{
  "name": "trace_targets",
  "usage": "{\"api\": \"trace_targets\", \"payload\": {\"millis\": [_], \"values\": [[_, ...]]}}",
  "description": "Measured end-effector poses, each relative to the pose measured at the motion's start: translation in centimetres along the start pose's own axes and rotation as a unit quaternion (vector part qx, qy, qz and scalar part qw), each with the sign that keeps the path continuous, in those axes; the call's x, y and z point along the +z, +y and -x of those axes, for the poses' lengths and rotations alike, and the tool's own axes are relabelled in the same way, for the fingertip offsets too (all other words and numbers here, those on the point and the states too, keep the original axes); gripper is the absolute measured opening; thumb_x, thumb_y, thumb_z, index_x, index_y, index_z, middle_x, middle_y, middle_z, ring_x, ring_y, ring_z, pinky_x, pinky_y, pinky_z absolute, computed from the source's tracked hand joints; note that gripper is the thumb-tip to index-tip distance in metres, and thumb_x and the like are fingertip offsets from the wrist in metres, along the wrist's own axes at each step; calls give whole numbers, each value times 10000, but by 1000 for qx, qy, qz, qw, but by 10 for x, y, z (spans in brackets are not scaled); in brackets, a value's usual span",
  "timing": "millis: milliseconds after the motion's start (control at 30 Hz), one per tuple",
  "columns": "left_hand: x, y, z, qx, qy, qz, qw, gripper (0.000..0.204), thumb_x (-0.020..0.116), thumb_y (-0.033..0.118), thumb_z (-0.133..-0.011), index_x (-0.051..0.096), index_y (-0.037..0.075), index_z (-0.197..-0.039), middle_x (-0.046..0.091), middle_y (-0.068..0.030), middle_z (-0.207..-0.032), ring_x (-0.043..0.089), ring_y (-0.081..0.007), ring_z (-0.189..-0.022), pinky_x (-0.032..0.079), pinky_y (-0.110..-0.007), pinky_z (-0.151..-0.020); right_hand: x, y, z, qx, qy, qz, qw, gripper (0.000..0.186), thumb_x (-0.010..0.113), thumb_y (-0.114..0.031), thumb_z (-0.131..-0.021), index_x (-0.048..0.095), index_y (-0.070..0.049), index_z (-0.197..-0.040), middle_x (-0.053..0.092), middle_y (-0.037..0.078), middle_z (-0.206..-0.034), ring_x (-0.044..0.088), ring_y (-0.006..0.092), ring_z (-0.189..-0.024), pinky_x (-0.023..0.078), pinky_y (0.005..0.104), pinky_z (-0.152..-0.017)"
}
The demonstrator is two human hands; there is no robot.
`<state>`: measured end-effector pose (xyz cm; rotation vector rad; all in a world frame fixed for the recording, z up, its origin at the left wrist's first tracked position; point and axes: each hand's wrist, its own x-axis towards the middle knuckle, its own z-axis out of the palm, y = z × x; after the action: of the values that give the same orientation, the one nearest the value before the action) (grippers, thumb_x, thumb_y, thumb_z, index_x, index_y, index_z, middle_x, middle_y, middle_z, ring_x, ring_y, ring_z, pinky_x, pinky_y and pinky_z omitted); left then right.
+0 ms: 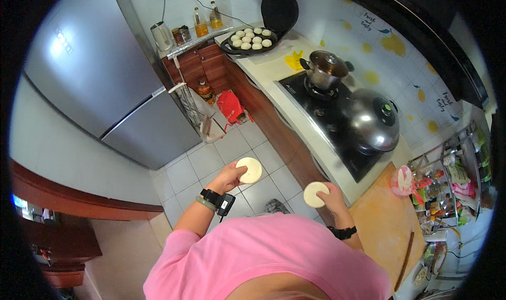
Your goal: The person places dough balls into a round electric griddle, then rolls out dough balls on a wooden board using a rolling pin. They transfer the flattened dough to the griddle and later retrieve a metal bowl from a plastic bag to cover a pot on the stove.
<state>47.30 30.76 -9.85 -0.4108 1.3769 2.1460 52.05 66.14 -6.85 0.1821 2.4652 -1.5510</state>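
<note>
A flat pale dough round (251, 170) is gripped at its edge by my left hand (226, 179), the thumb lying across its face. My right hand (334, 199) pinches a second dough round (314, 195) between thumb and fingers. Both rounds are held up over the tiled floor, apart from each other. Nearest to my right hand is a wooden board (377, 210) on the counter, with a thin dark rolling stick (405, 261) on it. In the far corner, an open black electric griddle (229, 48) holds several white dough balls (247, 38).
On the black gas hob (314, 106) stand a lidded steel pot (328, 71) and a large domed wok lid (373, 122). A pink-and-white container (403, 180) sits by the board. The grey refrigerator (95, 63) is at left. A red bag (230, 107) lies on the floor.
</note>
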Motion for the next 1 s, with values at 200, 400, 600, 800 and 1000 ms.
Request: {"api": "trace_targets", "payload": {"millis": [200, 400, 600, 800, 1000], "values": [[-74, 62, -50, 19, 42, 37, 998, 268, 506, 204, -867, 494, 56, -1091, 599, -60, -984, 621, -171, -831, 543, -292, -649, 62, -62, -108, 10, -43, -118, 992, 239, 580, -43, -772, 566, 42, -995, 617, 83, -889, 582, 140, -788, 466, 260, -708], [-118, 168, -118, 16, 72, 20, 997, 301, 421, 172, -897, 444, 4, -1145, 584, -102, -1045, 611, -198, -895, 541, -315, -701, 88, -109, -238, -22, -52, -148, 987, 243, 549, -71, -804, 560, 43, -1017, 622, 85, -887, 584, 141, -790, 465, 267, -709], [-131, 262, -190, 81, -17, 33, 996, 318, 394, 167, -911, 402, -5, -1179, 550, -150, -1089, 598, -248, -925, 539, -355, -736, 91, -176, -350, -33, -56, -144, 987, 249, 504, -88, -820, 561, 44, -1023, 617, 77, -889, 572, 132, -763, 452, 259, -682], [-139, 323, -253, 30, -14, 94, 995, 303, 395, 149, -912, 410, 6, -1179, 546, -151, -1101, 595, -251, -935, 537, -359, -744, 107, -236, -441, -23, -15, -54, 998, 244, 500, -68, -827, 557, 35, -1040, 613, 49, -900, 558, 108, -755, 445, 244, -685], [-151, 384, -304, 26, -56, 67, 996, 298, 389, 136, -908, 412, -11, -1167, 555, -142, -1075, 591, -242, -934, 527, -354, -751, 116, -266, -506, -1, 22, -261, 965, 233, 513, -41, -821, 548, 20, -1043, 619, 57, -915, 580, 125, -785, 458, 257, -742]]}}
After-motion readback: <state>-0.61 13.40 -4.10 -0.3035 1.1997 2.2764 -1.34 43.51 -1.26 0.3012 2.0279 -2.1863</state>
